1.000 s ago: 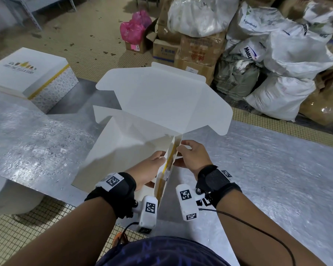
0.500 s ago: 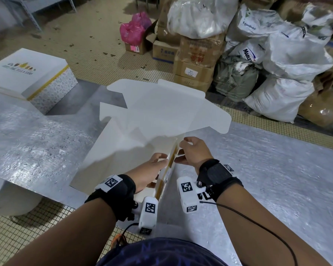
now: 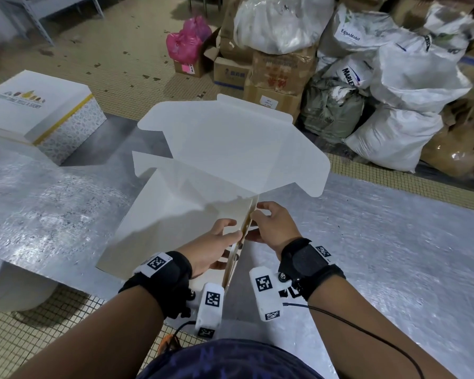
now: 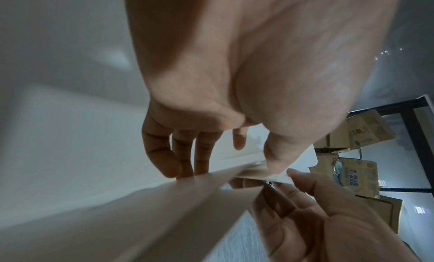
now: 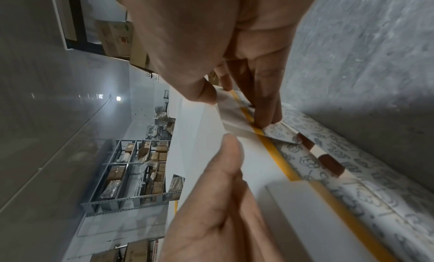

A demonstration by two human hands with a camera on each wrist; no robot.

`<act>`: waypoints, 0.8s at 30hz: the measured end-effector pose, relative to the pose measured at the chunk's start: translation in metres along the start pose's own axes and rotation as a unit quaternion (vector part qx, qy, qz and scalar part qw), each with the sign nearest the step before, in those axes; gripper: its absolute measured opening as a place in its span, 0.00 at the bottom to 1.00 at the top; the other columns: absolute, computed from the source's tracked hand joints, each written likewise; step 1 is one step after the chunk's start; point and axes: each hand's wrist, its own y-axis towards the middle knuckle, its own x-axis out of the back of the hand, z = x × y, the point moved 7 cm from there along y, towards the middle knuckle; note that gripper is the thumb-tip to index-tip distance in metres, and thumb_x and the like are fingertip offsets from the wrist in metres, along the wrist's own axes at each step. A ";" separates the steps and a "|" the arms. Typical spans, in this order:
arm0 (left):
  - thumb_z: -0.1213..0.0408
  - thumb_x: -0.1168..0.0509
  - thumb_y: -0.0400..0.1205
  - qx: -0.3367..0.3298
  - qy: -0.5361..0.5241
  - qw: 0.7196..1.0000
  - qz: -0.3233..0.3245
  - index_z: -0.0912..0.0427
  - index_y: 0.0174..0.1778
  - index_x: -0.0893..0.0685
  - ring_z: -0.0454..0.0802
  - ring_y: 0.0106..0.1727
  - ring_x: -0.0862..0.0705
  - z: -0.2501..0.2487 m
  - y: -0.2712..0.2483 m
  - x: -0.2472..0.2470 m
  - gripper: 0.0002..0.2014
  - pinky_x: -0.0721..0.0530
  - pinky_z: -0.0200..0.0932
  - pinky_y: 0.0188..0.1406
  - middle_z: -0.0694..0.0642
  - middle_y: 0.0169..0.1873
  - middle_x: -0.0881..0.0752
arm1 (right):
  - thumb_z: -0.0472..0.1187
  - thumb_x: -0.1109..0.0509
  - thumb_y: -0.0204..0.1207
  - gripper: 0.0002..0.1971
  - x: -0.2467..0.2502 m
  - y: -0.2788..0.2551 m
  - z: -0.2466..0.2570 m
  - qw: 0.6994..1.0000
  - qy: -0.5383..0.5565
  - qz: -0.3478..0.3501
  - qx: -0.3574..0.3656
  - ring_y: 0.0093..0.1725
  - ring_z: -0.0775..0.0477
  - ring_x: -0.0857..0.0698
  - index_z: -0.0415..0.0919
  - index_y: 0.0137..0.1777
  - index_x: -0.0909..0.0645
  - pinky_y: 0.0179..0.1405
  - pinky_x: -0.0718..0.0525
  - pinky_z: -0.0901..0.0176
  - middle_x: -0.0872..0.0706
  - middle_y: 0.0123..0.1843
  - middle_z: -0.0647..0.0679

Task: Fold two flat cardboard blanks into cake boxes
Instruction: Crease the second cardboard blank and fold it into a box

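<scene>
the second cardboard blank (image 3: 203, 170) is held half raised over the metal table (image 3: 367, 242), a finished cake box (image 3: 39, 110) well apart. its near side wall is pinched by the left hand (image 3: 214, 247) and right hand (image 3: 271, 225). judged next: the corner tab is to be tucked and locked.

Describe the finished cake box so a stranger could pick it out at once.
Start at the silver sheet covering the floor and go to its far left corner. The closed box sits there, apart from the half-folded blank. Unlike the brown cartons behind, it is white with a yellow stripe and a small logo on its lid.
</scene>
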 end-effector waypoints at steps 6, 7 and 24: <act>0.52 0.39 0.89 0.002 -0.004 1.000 -0.015 0.43 0.79 0.37 0.51 0.56 0.16 0.000 -0.001 -0.001 0.23 0.15 0.51 0.59 0.48 0.56 0.20 | 0.38 0.35 0.83 0.19 -0.002 0.000 -0.001 0.999 -0.041 -0.003 0.008 0.42 0.41 0.07 0.38 0.72 0.27 0.48 0.08 0.41 0.13 0.57 0.39; 0.53 0.40 0.89 -0.003 -0.006 1.000 -0.015 0.43 0.79 0.38 0.47 0.52 0.18 0.000 -0.001 -0.001 0.23 0.15 0.49 0.56 0.47 0.54 0.21 | 0.38 0.35 0.83 0.19 -0.003 0.000 -0.002 0.999 -0.045 -0.001 0.009 0.43 0.41 0.07 0.38 0.72 0.28 0.48 0.08 0.41 0.13 0.57 0.39; 0.62 0.44 0.91 -0.031 -0.023 0.999 0.013 0.48 0.71 0.24 0.33 0.50 0.22 -0.008 -0.005 -0.004 0.13 0.26 0.33 0.37 0.42 0.57 0.17 | 0.39 0.36 0.84 0.19 -0.008 -0.005 -0.011 0.991 -0.117 0.032 0.051 0.43 0.43 0.07 0.44 0.73 0.32 0.54 0.09 0.44 0.09 0.46 0.40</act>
